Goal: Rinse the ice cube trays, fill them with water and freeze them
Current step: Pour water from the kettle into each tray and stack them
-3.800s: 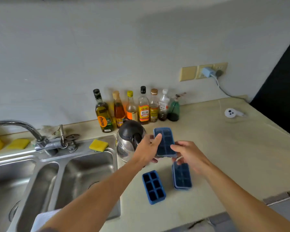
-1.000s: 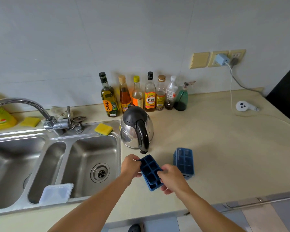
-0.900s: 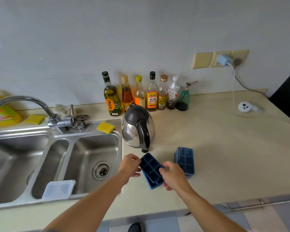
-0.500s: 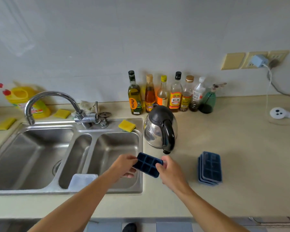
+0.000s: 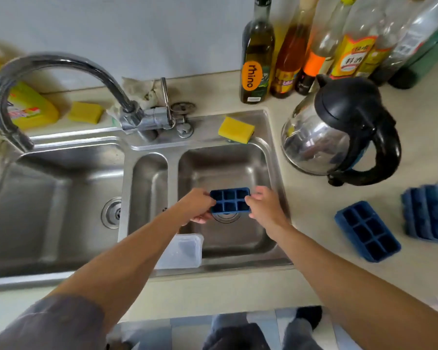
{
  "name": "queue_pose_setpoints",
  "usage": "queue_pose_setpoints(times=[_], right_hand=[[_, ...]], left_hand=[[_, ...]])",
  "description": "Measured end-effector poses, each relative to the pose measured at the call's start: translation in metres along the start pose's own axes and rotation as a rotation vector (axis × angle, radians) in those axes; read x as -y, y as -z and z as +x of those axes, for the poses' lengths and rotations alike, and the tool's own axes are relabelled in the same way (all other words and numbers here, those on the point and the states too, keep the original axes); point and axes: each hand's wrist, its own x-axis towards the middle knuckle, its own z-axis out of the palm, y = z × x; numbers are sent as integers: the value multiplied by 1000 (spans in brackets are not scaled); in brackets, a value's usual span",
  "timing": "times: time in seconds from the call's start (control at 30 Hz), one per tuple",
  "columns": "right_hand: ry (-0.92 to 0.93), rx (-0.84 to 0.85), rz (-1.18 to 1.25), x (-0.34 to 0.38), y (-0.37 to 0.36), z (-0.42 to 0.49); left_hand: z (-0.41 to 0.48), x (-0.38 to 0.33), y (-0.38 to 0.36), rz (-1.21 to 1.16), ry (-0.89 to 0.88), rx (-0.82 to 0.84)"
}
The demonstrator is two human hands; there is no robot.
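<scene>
From the head view, the left hand and the right hand each pinch one end of a blue ice cube tray, held level over the right basin of the sink. A second tray lies on the surface, just beside a stack of trays, below the kettle.

I see a dark blue gridded ice tray, a yellow sponge, a silver sink, and a chrome kettle with a black lid.

A steel kettle stands on the counter before a row of bottles.
</scene>
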Motion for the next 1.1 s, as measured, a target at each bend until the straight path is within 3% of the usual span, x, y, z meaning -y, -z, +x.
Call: queue_pose_setpoints(times=[0.27,0.57,0.77,1.0,1.1], right_hand=[[-162,-2,86,-33,-39,51],[-168,68,33,-55,-46,74],[-70,54,10,-46,-27,53],[211,-54,43,-8,33,-22],[397,-137,147,10,73,-62]], left_hand=[[60,18,-15,76,47,2],[85,34,-26,164,66,-19],[72,29,-27,211,-2,-187],[27,5,-39,-225,-76,-289],[0,-12,-53,-274,-124,-320]])
